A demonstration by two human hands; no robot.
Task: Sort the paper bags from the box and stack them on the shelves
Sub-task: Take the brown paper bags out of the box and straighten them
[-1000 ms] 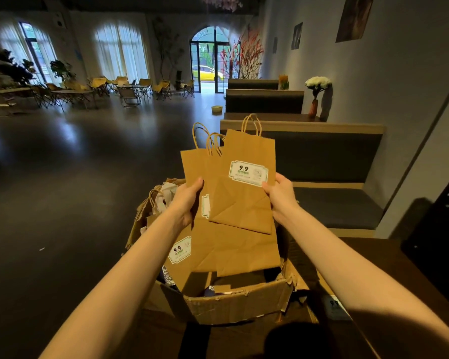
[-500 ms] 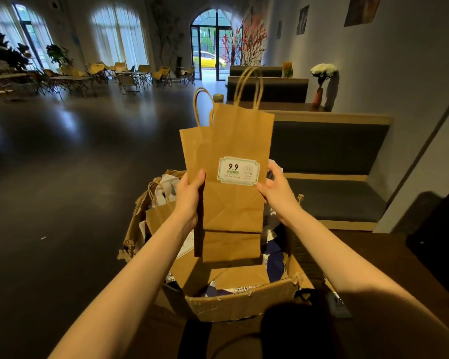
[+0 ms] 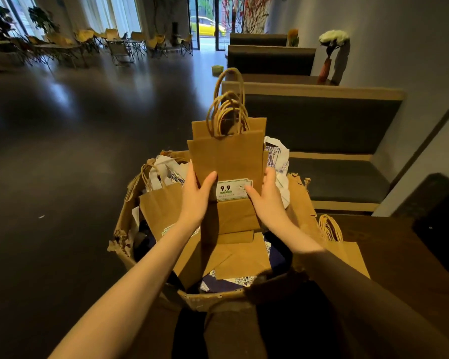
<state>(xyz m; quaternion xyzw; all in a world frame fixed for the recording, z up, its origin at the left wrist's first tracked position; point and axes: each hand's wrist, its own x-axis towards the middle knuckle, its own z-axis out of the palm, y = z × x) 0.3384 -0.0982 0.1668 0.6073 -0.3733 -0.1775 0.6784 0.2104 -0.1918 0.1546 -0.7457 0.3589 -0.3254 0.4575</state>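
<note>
A squared-up stack of flat brown paper bags (image 3: 227,159) with twisted handles and a white "9.9" label stands upright over a torn cardboard box (image 3: 213,296). My left hand (image 3: 196,195) grips the stack's left edge, thumb across the front. My right hand (image 3: 266,196) grips its right edge, thumb on the label. Inside the box lie more brown bags (image 3: 163,206) and white bags with blue print (image 3: 276,161). No shelves are in view.
Another brown bag (image 3: 347,252) with pale handles lies on the dark wooden surface (image 3: 399,255) to the right of the box. Upholstered benches (image 3: 322,125) stand ahead on the right. Dark open floor (image 3: 62,151) stretches left toward folding chairs.
The fanned-out bags have been drawn together into one aligned stack and lowered toward the box. Both hands slid along the edges, and the view tilted down.
</note>
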